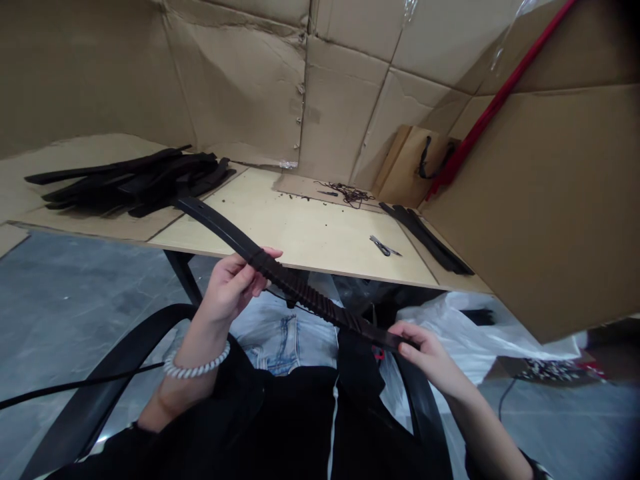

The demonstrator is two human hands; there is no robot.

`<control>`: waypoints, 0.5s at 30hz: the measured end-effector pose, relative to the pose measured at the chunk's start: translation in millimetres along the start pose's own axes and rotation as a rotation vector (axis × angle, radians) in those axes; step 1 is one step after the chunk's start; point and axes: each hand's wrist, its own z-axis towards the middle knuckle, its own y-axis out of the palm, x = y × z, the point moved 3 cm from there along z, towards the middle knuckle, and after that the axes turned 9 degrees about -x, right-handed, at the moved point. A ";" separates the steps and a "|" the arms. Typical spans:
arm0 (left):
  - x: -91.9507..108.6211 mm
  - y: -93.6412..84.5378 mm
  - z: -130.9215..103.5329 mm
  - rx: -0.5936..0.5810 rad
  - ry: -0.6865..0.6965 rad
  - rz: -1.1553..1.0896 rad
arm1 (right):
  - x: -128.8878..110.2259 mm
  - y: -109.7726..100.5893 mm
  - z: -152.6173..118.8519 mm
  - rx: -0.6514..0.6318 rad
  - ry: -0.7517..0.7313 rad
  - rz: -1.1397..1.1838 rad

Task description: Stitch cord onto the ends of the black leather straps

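A long, dark, slightly curved strap (310,297) slants across my lap, its middle part wound with dark cord in ridged turns. My left hand (237,283) is closed around it where the winding begins, with the thumb on top. Near the other end, my right hand (420,350) pinches the strap between thumb and fingers. The smooth far end reaches over the table towards a heap of similar dark straps (135,177). A thin strand of cord hangs below the winding, close to my left hand.
On the pale table (280,220) lie small snips (381,247), a tangle of dark cord (353,195) and dark scraps. More dark straps (427,237) lie at the right. Cardboard walls (240,87) enclose the back and right. A white plastic bag (450,327) is below the table's right end.
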 end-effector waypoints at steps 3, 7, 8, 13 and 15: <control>1.8 3.0 -0.3 0.025 0.025 0.024 | 6.4 4.3 1.2 -0.008 0.017 0.017; 2.3 3.5 -3.6 0.073 0.012 0.089 | 12.1 10.3 2.5 -0.054 0.100 0.053; 1.8 3.7 -4.3 0.055 -0.006 0.088 | 13.1 12.5 2.3 -0.105 0.134 0.087; -0.8 -1.0 -5.7 0.047 0.003 -0.027 | 8.7 14.1 0.0 -0.139 0.165 0.128; -3.0 -4.6 -6.1 0.094 -0.001 -0.067 | 4.0 12.1 -0.2 -0.057 0.129 0.069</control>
